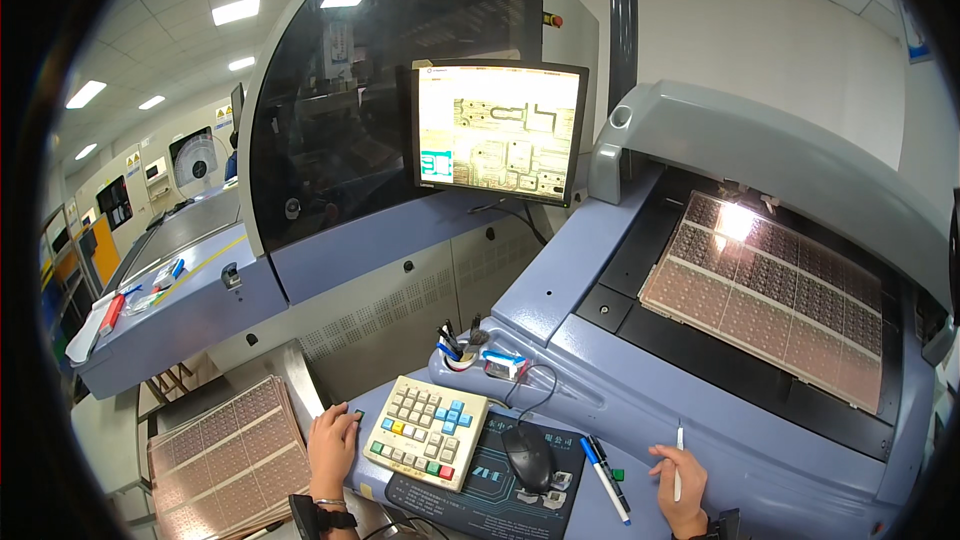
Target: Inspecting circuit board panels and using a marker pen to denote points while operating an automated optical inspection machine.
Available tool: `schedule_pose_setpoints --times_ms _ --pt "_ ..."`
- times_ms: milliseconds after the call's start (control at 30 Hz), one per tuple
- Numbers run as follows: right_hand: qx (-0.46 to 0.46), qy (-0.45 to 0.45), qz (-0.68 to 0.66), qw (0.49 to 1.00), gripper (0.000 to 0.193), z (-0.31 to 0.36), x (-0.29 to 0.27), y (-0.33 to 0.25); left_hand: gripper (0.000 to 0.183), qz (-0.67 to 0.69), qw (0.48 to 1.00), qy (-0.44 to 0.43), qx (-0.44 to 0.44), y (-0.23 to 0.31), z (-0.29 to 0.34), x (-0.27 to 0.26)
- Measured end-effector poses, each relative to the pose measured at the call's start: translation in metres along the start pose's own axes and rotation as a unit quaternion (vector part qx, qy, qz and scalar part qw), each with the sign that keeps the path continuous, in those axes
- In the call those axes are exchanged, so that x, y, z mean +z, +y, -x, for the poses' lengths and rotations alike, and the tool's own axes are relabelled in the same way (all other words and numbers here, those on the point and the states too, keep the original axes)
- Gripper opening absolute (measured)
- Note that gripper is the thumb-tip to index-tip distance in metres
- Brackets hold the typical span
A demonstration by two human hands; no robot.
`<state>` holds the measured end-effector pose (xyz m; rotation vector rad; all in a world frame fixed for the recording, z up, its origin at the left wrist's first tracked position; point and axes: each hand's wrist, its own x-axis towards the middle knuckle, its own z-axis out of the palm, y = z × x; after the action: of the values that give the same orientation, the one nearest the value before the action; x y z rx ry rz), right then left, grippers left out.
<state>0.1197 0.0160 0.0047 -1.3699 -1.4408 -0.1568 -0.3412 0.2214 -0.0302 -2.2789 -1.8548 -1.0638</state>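
My left hand (332,448) lies at the left end of the blue console, beside a cream keypad (427,433) with white and coloured keys. Its fingers are extended and hold nothing that I can see; a small dark piece lies by the fingertips. In my right hand (681,488) is a slim white pen-like tool (679,470), its thin tip pointing away from me. The tool is held above the console front, right of a blue-and-white marker (606,480) and a small green block (618,475). A copper-coloured circuit panel (765,292) lies on the machine bed under a bright lamp.
A black mouse (528,457) sits on a dark mat (470,500). Behind are a cup of pens (458,358) and a monitor (500,130) showing a magnified circuit pattern. Stacked panels (232,455) lie at lower left. The machine's grey hood (760,135) arches over the bed.
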Motion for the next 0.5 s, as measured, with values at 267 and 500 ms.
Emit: schedule_pose_setpoints --times_ms 267,500 --pt "-0.004 -0.001 0.002 1.000 0.014 -0.0004 -0.0001 0.0001 0.018 0.007 1.000 0.007 -0.002 0.0008 -0.0003 0.0000" --pt "-0.005 0.000 0.003 1.000 0.013 -0.0004 0.0005 0.0007 0.019 0.007 1.000 0.007 -0.004 -0.0006 -0.0001 0.0017"
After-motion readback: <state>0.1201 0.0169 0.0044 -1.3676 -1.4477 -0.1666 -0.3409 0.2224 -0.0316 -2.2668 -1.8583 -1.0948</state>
